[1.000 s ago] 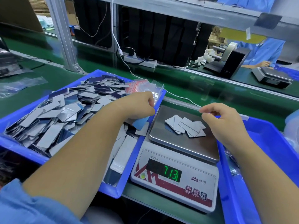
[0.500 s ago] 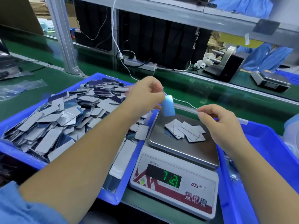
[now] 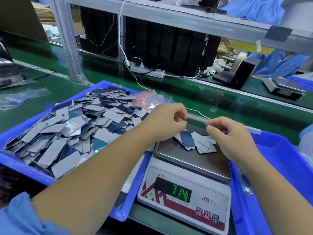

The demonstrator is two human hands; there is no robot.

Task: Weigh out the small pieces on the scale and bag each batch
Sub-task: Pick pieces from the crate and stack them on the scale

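A: What's on the left?

B: I see the blue bin [image 3: 20, 160] heaped with pieces [image 3: 71, 133], stock within easy reach. My left hand [image 3: 166, 122] and right hand [image 3: 227, 133] pinch either end of a clear bag [image 3: 197, 118], apparently to open it.

A: And the batch?

B: It sits on the scale [image 3: 189, 168], under my hands. The bin on the right [image 3: 279, 167] probably takes filled bags.

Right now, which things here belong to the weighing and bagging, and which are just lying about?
In use: scale, pieces on its pan, bin of pieces, red-striped bags, clear bag between left hand and right hand.
Lying about: power strip, far scale, tape dispenser.
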